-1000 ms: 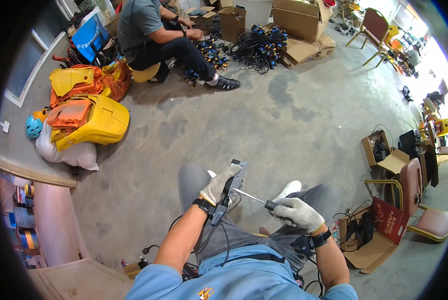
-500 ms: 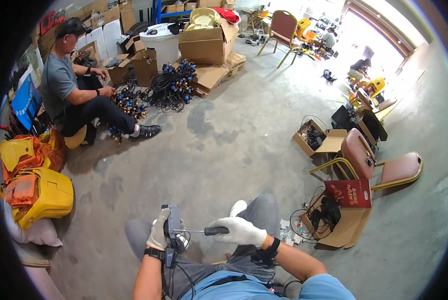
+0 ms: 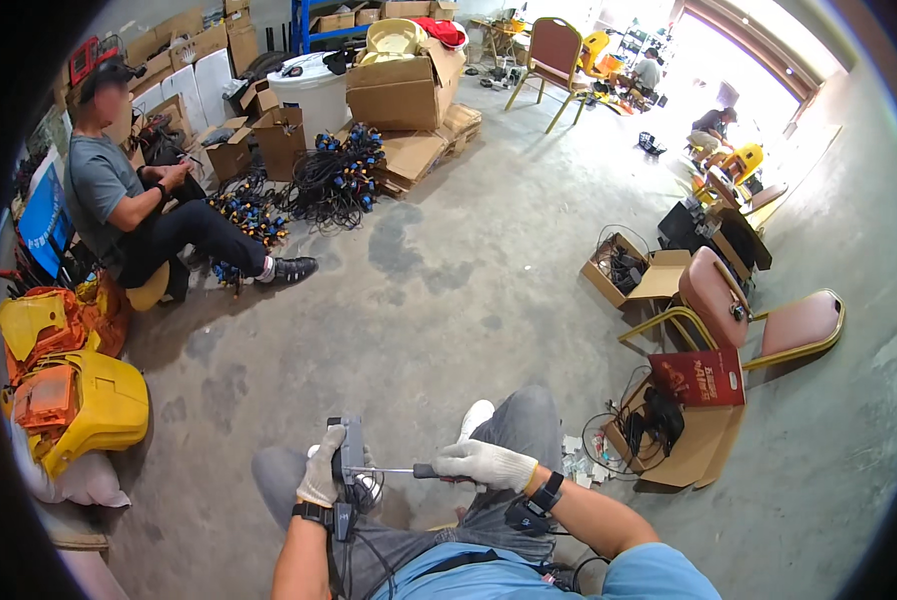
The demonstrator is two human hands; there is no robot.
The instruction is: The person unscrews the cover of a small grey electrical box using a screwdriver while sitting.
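My left hand (image 3: 322, 470), in a white knit glove, grips a small grey box-shaped device (image 3: 349, 445) upright above my left knee. My right hand (image 3: 484, 464), gloved likewise, is closed around the dark handle of a screwdriver (image 3: 394, 470). Its metal shaft points left, and the tip meets the device's right side; whether it sits in a screw is too small to tell. Black cables (image 3: 364, 545) hang below the device, by my left wrist and lap.
An open cardboard box (image 3: 674, 455) with black parts stands right of my knee, near fallen pink chairs (image 3: 709, 290). Yellow and orange plastic housings (image 3: 99, 400) lie at left. A seated co-worker (image 3: 119, 190) is beside a cable heap (image 3: 339, 180). More people are at the far right.
My right hand has rolled and its fingers have shifted on the screwdriver handle, while the tip stays at the device. The co-worker at left has raised both hands from the cable heap.
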